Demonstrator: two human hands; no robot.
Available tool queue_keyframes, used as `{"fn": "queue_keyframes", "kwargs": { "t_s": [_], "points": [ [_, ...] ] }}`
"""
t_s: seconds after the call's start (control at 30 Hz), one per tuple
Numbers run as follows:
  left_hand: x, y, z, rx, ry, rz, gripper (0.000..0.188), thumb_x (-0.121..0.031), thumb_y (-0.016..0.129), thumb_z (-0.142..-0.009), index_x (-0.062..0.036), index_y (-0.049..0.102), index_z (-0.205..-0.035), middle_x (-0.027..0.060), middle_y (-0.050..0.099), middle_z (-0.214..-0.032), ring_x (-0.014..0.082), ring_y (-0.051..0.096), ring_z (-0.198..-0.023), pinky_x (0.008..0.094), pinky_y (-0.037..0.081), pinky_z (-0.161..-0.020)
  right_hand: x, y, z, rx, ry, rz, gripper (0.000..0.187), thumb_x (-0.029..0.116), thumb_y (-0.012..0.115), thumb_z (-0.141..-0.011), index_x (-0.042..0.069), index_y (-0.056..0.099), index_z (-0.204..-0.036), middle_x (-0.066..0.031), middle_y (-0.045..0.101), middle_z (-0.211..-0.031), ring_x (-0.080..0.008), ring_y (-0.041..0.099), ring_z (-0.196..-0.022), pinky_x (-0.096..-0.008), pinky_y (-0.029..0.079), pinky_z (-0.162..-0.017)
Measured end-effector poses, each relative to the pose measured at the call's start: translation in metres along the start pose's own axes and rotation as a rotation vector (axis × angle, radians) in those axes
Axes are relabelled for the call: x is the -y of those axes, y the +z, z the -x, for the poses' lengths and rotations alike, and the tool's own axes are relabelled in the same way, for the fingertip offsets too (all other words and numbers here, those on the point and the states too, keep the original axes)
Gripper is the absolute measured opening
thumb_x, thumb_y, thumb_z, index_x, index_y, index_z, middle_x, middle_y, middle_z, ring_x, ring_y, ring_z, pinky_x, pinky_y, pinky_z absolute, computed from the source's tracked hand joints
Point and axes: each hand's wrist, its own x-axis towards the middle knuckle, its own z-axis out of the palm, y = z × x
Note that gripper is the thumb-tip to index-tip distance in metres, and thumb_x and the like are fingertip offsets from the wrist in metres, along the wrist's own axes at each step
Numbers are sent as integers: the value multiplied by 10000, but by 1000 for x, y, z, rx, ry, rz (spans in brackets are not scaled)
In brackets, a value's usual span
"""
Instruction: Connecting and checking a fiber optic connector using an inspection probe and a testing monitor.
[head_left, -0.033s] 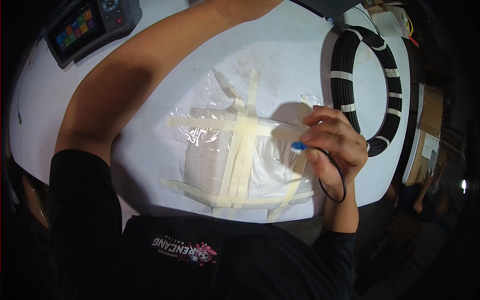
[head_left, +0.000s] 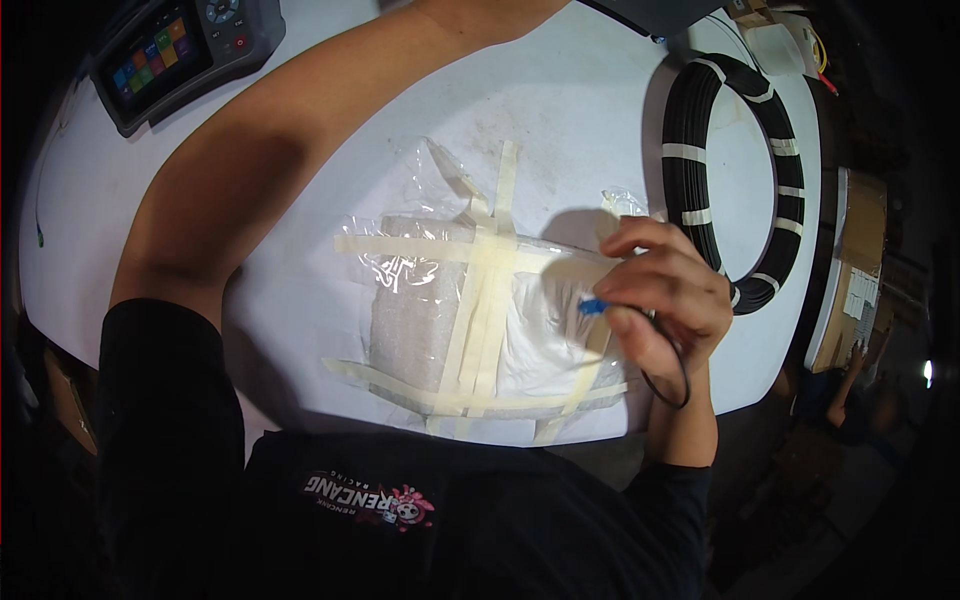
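Observation:
My right hand (head_left: 668,290) is closed in a pinch on a fibre-optic connector (head_left: 592,307) with a small blue body. From it a thin black cable (head_left: 686,378) loops round below the fingers. Beneath this hand lies a flat bundle in clear plastic and bubble wrap (head_left: 410,330), crossed with strips of cream masking tape (head_left: 485,300); white material shows through its right half. My left arm reaches across the table to the top edge, where only part of my left hand (head_left: 495,18) shows, close to a dark device (head_left: 655,12). Its fingers are out of view.
A coil of black cable (head_left: 688,120), bound with white tape, lies at the right of the white table (head_left: 570,110). At the far left stands a handheld tester (head_left: 150,60) with a lit screen. Cardboard (head_left: 850,270) sits beyond the right edge; a clear container (head_left: 778,48) is at the far right.
The blue connector has dipped slightly and its tip has turned a little, with small movements of my right fingers. My left arm has hardly moved.

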Motion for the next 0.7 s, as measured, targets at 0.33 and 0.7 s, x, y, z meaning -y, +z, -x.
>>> {"fn": "queue_keyframes", "kwargs": {
  "t_s": [0.33,0.7],
  "points": [
    [7,5,2,-11,14,34,348,-165,675,-962,10,612,-1256,170,633,-1191,326,634,-1132,387,496,-1000,-5,-2,3,12,-3,-28,186,46,850,-696,24,791,-870,-91,744,-802,-329,731,-898,-403,592,-775],
    [6,3,2,-5,2,39,350,-152,677,-961,12,607,-1261,166,633,-1188,308,639,-1114,376,502,-986,2,-8,1,78,78,-136,169,59,819,-733,6,800,-892,-112,772,-826,-333,737,-983,-425,596,-830]
  ]
}}
